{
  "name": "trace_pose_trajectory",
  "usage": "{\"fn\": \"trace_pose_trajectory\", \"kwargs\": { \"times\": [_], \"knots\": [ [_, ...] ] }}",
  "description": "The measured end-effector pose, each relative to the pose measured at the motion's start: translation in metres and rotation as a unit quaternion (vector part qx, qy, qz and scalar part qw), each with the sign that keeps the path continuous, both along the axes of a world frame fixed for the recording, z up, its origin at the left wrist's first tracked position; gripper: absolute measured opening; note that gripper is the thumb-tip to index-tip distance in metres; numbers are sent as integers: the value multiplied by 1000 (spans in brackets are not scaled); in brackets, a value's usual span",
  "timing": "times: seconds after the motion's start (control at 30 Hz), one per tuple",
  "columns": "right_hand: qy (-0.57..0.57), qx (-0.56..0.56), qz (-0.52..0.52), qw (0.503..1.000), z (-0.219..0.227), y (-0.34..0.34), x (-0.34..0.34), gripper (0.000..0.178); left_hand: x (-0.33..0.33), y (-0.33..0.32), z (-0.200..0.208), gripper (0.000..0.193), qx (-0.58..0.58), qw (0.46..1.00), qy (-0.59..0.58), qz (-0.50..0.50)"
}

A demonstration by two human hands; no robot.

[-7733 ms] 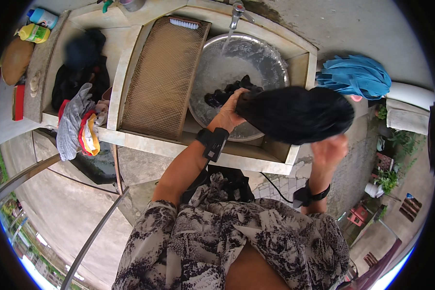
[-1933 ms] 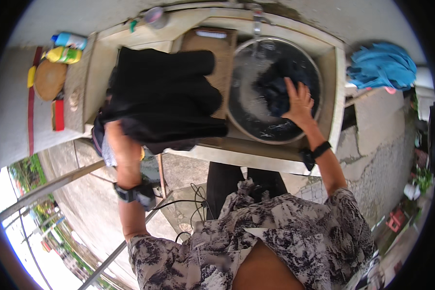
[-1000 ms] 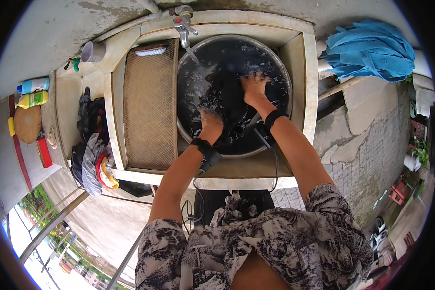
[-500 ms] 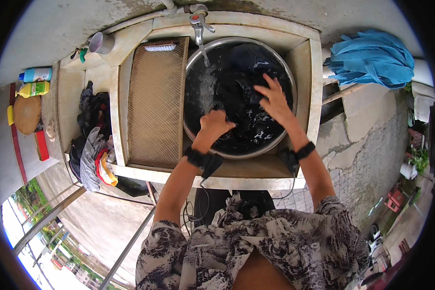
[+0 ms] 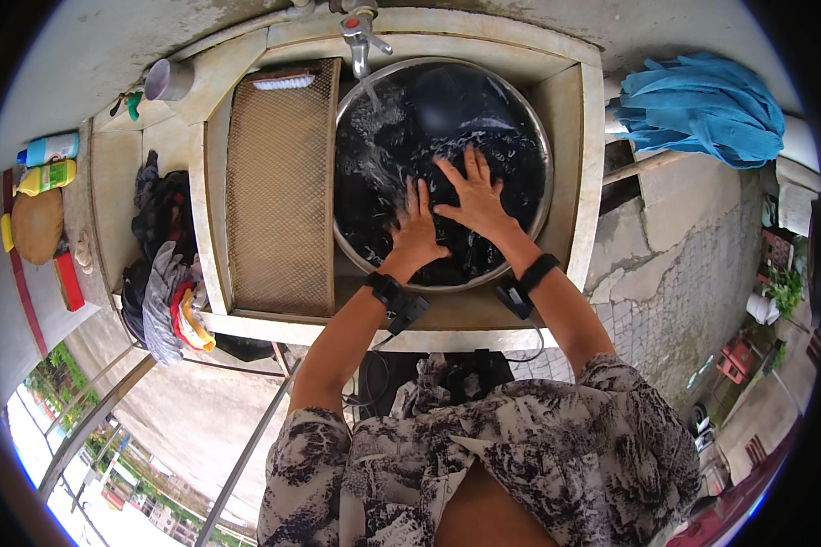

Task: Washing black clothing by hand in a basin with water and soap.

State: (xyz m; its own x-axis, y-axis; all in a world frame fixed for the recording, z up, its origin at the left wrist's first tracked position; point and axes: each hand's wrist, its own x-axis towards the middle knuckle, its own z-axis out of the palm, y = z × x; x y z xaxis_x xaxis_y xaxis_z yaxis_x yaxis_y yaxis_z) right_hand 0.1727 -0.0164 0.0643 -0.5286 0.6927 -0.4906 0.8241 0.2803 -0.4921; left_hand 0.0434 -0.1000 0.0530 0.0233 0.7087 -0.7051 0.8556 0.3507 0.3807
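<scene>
A round metal basin (image 5: 548, 187) sits in the tiled sink, filled with dark water and soaked dark cloth (image 5: 442, 105). The cloth's shape is mostly lost under the water. Water runs from the tap (image 5: 359, 56) into the basin's upper left. My left hand (image 5: 417, 235) lies low in the basin, fingers stretched out, pressed on the wet cloth. Beside it, to the right, my right hand (image 5: 479, 199) rests on the cloth with its fingers spread. Neither hand grips anything.
Left of the basin leans a brown textured washboard (image 5: 278, 201) with a white-bristled brush (image 5: 284, 82) at its top. Further left are a grey cup (image 5: 169, 80), piled clothes (image 5: 166, 223) and two bottles (image 5: 48, 177). Blue cloth (image 5: 702, 114) hangs at the right.
My left hand has unfolded from a closed shape to stretched fingers. My right hand has come down and left, closer to the left one. The cloth has shifted in the water.
</scene>
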Motion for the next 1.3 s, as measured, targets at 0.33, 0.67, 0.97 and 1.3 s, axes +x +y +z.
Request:
{"fn": "trace_pose_trajectory", "kwargs": {
  "times": [0.33, 0.67, 0.97, 1.3],
  "knots": [
    [-106, 92, 84, 987, -39, 26, -43, 72, -13, -9, -121, 112, 119, 991, -55, 4],
    [130, 93, -205, 966, -26, 20, 2, 33, -3, -23, 9, 94, -74, 996, -54, -16],
    [130, 124, -335, 925, 1, -25, 19, 49, -52, -26, 20, 60, 50, 981, -154, 102],
    [514, 56, -363, 776, 218, 21, 16, 17, -77, -28, 70, 61, 227, 934, -196, 192]
  ]
}}
